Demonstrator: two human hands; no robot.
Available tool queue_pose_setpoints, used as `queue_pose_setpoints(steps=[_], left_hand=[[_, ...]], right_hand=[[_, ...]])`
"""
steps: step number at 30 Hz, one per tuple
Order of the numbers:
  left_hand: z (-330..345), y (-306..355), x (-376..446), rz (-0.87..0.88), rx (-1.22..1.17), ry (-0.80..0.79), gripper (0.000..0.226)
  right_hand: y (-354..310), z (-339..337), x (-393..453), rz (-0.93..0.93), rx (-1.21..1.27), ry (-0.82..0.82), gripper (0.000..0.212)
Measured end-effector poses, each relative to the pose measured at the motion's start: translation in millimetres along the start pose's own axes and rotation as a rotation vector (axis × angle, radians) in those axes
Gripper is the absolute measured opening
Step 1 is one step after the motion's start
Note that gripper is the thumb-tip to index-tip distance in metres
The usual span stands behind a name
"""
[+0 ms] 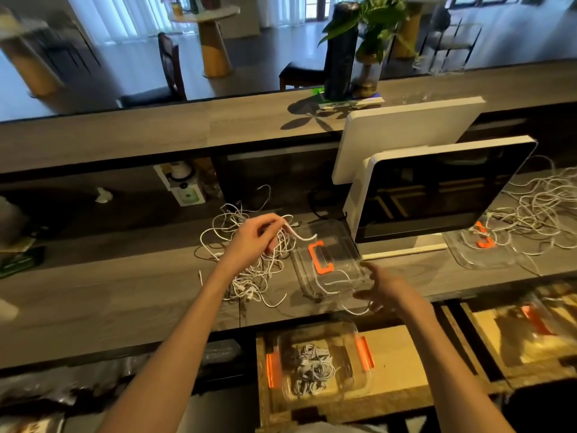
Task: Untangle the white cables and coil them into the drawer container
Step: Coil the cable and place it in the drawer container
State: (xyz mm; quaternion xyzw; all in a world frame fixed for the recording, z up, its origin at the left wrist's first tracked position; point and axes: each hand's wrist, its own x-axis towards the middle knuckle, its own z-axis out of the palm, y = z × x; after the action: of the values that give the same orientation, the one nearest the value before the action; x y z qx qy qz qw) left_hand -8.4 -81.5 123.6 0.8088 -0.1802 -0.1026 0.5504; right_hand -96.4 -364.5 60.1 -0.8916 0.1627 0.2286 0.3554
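A tangle of white cables [249,270] lies on the grey counter in front of me. My left hand [254,239] hovers over the pile and pinches one white cable [301,237], whose end sticks out to the right. My right hand [382,287] is lower right, fingers spread, with a loop of white cable [335,281] running by its fingertips over a clear lid [324,260] with an orange handle. Whether it grips that loop is blurred. Below, the open wooden drawer [393,354] holds a clear container [321,364] with orange clips and several coiled cables inside.
A white-framed monitor [437,195] stands right of the lid. Past it lie another cable heap [543,207] and a second clear lid [484,248]. A second drawer [530,326] is open at the right. A potted plant [368,51] stands on the raised ledge.
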Motion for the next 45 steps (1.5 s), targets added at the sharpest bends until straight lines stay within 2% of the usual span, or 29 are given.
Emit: queue_pose_setpoints(steps=[2,5,7,8,10,13,18,20,24,27,28,30,33,35,37,39,40,45], left_hand=[[8,9,6,0.035,0.038,-0.023,0.025],[21,14,12,0.043,0.066,-0.039,0.028],[28,15,13,0.046,0.068,-0.073,0.030],[30,15,12,0.053,0.075,-0.089,0.030],[32,15,11,0.064,0.089,-0.103,0.029],[29,5,10,0.030,0.116,-0.115,0.028],[6,-39,2,-0.081,0.285,-0.125,0.025],[-6,-58,-4,-0.139,0.291,-0.113,0.027],[-21,-87,-10,-0.200,0.299,-0.074,0.027],[-12,-97,-12,-0.282,0.315,-0.099,0.009],[-4,-97,-12,-0.292,0.306,-0.103,0.010],[16,-93,-11,-0.256,0.296,-0.054,0.032],[47,-69,-9,-0.083,0.288,0.094,0.066],[61,-55,-7,0.054,0.345,0.135,0.073],[68,-50,-3,0.155,0.456,0.154,0.056],[71,-50,0,0.204,0.526,0.194,0.025],[71,-49,1,0.191,0.484,0.209,0.016],[72,-36,5,-0.026,-0.048,0.198,0.030]], right_hand=[[-25,-13,-10,-0.019,0.064,0.006,0.069],[-59,-22,-21,-0.321,0.109,0.187,0.058],[-76,-21,-24,-0.498,0.232,0.214,0.048],[-81,-19,-25,-0.530,0.264,0.210,0.039],[-87,-14,-24,-0.522,0.260,0.195,0.020],[-82,-9,-19,-0.509,0.257,0.223,0.014],[-52,-19,-7,-0.325,0.251,0.525,0.012],[-37,-26,-2,-0.272,0.256,0.594,0.014],[-15,-29,7,-0.193,0.321,0.526,0.018],[-14,-22,6,-0.220,0.327,0.467,0.014],[-14,-19,5,-0.247,0.331,0.447,0.012],[-15,-15,3,-0.303,0.321,0.396,0.010],[-20,-7,0,-0.371,0.280,0.299,0.010],[-26,-3,-1,-0.409,0.235,0.251,0.009],[-29,-2,-3,-0.434,0.206,0.222,0.009],[-31,-4,-5,-0.448,0.190,0.204,0.010],[-33,-4,-5,-0.453,0.190,0.208,0.011],[-44,-6,-7,-0.486,0.280,0.306,0.012]])
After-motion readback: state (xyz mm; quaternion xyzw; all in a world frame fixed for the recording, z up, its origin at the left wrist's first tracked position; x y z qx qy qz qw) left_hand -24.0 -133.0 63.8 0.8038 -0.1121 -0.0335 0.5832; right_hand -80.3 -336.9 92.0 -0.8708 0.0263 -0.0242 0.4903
